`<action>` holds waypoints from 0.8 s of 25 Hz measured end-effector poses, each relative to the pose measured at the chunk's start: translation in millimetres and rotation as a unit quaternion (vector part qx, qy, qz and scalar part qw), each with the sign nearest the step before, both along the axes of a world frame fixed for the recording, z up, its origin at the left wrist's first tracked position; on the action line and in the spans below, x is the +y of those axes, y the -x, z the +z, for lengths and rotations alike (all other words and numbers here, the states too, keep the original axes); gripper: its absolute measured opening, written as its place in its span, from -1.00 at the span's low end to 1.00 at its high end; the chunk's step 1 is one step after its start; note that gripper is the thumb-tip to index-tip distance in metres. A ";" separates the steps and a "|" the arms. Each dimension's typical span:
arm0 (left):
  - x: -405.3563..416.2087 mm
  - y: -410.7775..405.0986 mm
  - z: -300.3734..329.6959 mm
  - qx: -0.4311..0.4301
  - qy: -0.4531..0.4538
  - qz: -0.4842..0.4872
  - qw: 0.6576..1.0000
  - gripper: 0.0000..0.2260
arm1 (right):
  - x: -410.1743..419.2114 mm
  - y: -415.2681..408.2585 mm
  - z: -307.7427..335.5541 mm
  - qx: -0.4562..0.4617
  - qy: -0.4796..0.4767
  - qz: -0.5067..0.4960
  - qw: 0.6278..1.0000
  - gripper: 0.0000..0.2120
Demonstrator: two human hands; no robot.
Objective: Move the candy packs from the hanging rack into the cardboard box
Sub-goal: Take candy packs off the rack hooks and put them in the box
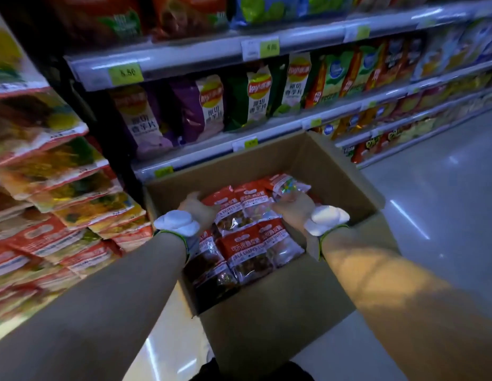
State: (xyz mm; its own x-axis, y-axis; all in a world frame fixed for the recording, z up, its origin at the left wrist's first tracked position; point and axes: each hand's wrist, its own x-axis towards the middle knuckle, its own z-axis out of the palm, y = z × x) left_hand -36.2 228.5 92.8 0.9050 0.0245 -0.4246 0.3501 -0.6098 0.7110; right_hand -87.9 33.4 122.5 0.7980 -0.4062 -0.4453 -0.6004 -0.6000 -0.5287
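An open cardboard box stands on the floor in front of me. Several red-topped candy packs lie in it in rows. Both hands reach into the box. My left hand presses against the left side of a bunch of candy packs at the far end. My right hand holds the right side of the same bunch, fingers curled over it. At the left, many more packs hang on the rack in overlapping rows.
Store shelves with chip bags run behind the box and off to the right. Glossy floor lies to the right of the box. White bands sit on both wrists.
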 end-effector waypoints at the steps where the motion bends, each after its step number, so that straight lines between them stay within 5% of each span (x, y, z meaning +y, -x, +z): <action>1: -1.3 0.2 -11.0 0.017 0.004 0.006 1.000 -0.54 | -2.4 -5.5 -13.0 0.025 0.001 0.021 0.999 -0.57; 6: -6.2 14.2 -68.4 0.102 0.006 0.069 0.992 -0.57 | -12.5 -21.5 -85.5 0.130 -0.077 0.067 0.986 -0.74; 13: -39.8 49.9 -126.6 0.221 0.043 0.116 0.967 -0.74 | -28.1 -37.2 -174.8 0.287 -0.142 0.137 0.937 -0.74; 17: -61.3 60.0 -149.8 0.233 -0.019 0.072 0.970 -0.66 | -35.2 -48.5 -203.8 0.305 -0.178 0.140 0.925 -0.74; 20: -68.9 61.7 -161.6 0.269 0.019 0.072 0.960 -0.62 | -37.3 -41.1 -222.1 0.309 -0.196 0.151 0.918 -0.80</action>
State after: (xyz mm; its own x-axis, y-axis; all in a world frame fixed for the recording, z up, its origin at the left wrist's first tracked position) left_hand -98.0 159.6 -68.8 0.5430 0.1079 -0.8328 0.7514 -0.5051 0.4245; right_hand -46.8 -3.9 -99.6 0.3941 0.0801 -0.9156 -0.6963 -0.6242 -0.3543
